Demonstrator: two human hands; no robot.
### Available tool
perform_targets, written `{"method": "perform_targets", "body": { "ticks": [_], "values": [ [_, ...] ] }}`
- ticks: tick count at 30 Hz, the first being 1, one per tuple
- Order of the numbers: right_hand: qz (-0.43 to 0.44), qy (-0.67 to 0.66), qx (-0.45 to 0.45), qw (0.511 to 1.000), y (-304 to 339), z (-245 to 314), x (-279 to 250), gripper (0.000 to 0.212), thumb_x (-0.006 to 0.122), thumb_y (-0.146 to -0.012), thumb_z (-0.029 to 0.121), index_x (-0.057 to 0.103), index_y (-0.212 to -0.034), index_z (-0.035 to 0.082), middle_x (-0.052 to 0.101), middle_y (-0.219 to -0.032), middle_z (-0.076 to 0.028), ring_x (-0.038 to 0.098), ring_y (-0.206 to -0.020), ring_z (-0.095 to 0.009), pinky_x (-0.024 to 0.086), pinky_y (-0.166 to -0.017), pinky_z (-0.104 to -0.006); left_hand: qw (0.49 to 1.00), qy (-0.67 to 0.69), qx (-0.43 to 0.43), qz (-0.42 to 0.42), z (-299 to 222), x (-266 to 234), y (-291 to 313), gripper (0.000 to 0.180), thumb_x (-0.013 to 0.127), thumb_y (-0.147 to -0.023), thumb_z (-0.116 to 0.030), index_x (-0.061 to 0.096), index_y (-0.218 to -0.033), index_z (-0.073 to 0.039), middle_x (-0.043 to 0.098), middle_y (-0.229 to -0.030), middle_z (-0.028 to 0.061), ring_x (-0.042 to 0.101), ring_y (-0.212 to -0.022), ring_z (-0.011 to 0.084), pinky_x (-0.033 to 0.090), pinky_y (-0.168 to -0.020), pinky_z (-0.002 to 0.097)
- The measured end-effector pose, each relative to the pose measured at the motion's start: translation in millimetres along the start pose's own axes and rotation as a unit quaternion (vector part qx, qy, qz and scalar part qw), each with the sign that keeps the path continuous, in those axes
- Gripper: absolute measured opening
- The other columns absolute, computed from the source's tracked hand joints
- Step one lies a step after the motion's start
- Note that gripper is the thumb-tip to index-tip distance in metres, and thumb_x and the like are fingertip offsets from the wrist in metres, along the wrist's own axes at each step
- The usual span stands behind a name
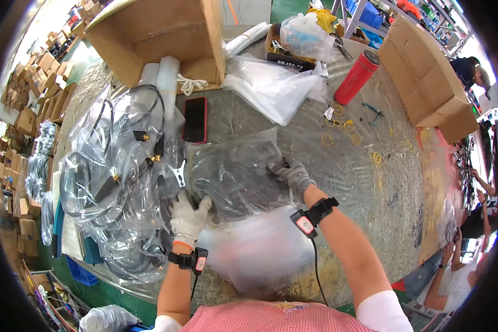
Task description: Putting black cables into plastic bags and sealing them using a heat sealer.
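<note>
**Bagged cable set pressed flat between two gloved hands**

Bagged cable set (235, 171): clear plastic bag with dark coiled cable inside, lying flat on the table (343, 182), directly under and between both sets of fingers.

Left hand (188, 216), white knit glove: fingers curled down and pressed together on the bag's near-left corner, thumb raised toward the bag's middle. Whether it pinches the film or only presses it, cannot tell.

Right hand (293, 174), grey glove: fingers bent and bunched, tips pushing on the bag's right edge. Both wrists carry a small strapped device.

Judgement on doing this well: keep both palms low, squeeze air toward the open end, hold the coil tight so the film does not bunch under the fingertips.

Just below the fingers, toward the body: a blurred pale sheet or bag (254, 249), content unreadable.

Left of the left fingers: a heap of clear bags (110, 182) holding black cables with brass-coloured connectors and a metal clip.

Beyond the fingertips: a phone in a red case (195, 119), then a stack of empty clear bags (271, 86).

Farther out: an open cardboard box (160, 39) on its side, white rolls and cord at its mouth; a red bottle (357, 77), scattered yellow rubber bands (340, 124), teal-handled pliers (374, 112) off to the right.
</note>
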State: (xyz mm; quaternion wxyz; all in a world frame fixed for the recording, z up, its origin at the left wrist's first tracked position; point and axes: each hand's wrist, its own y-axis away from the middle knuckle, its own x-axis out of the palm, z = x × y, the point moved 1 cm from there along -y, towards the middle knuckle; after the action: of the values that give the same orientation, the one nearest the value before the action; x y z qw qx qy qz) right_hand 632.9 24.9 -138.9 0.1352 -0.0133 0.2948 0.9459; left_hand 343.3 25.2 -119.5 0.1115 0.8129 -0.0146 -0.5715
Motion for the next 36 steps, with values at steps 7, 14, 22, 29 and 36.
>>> {"method": "perform_targets", "body": {
  "ticks": [7, 14, 22, 29, 36],
  "values": [
    [0.053, -0.023, 0.053, 0.997, 1, 20, 14, 0.049, 0.076, -0.074, 0.024, 0.056, -0.113, 0.002, 0.064, -0.099, -0.007, 0.059, -0.083, -0.014, 0.049, -0.073, -0.0276, 0.958, 0.280, -0.062, 0.017, -12, 11, -18, 0.065, 0.069, -0.071, -0.044, 0.052, -0.112, 0.004, 0.061, -0.098, 0.0266, 0.060, -0.093, 0.0377, 0.046, -0.084, 0.0404],
    [0.021, -0.105, 0.014, 0.994, 28, 7, -13, 0.040, 0.075, -0.074, 0.024, 0.061, -0.106, 0.003, 0.065, -0.096, -0.006, 0.060, -0.082, -0.015, 0.049, -0.074, -0.0292, 0.958, 0.283, 0.034, 0.025, -49, 25, -29, 0.073, 0.071, -0.071, -0.032, 0.041, -0.130, -0.001, 0.056, -0.117, 0.0240, 0.055, -0.108, 0.0343, 0.043, -0.093, 0.0361],
    [-0.101, -0.089, 0.012, 0.991, -32, -23, -30, 0.065, 0.075, -0.073, 0.032, 0.049, -0.124, 0.001, 0.060, -0.112, -0.013, 0.059, -0.096, -0.022, 0.047, -0.084, -0.0337, 0.977, 0.132, 0.157, 0.058, -81, 9, -68, 0.065, 0.067, -0.073, -0.017, 0.040, -0.130, -0.005, 0.053, -0.118, 0.0233, 0.052, -0.108, 0.0389, 0.043, -0.092, 0.0402],
    [-0.152, 0.356, -0.079, 0.919, -44, -10, -6, 0.087, 0.049, -0.079, 0.064, 0.029, -0.140, 0.005, 0.037, -0.134, -0.026, 0.031, -0.127, -0.038, 0.025, -0.106, -0.0418, 0.949, -0.065, 0.289, -0.109, -52, 45, -49, 0.057, 0.057, -0.079, -0.016, 0.035, -0.132, -0.009, 0.035, -0.135, 0.0216, 0.038, -0.122, 0.0400, 0.043, -0.093, 0.0455],
    [-0.208, 0.197, -0.215, 0.933, 19, -42, -9, 0.073, 0.051, -0.082, 0.054, 0.037, -0.136, 0.007, 0.040, -0.134, -0.020, 0.033, -0.126, -0.036, 0.025, -0.106, -0.0424, 0.944, -0.029, 0.323, -0.064, -33, 38, 7, 0.063, 0.055, -0.082, -0.037, 0.035, -0.133, -0.005, 0.033, -0.137, 0.0244, 0.035, -0.124, 0.0448, 0.034, -0.100, 0.0498]
  ]
}}
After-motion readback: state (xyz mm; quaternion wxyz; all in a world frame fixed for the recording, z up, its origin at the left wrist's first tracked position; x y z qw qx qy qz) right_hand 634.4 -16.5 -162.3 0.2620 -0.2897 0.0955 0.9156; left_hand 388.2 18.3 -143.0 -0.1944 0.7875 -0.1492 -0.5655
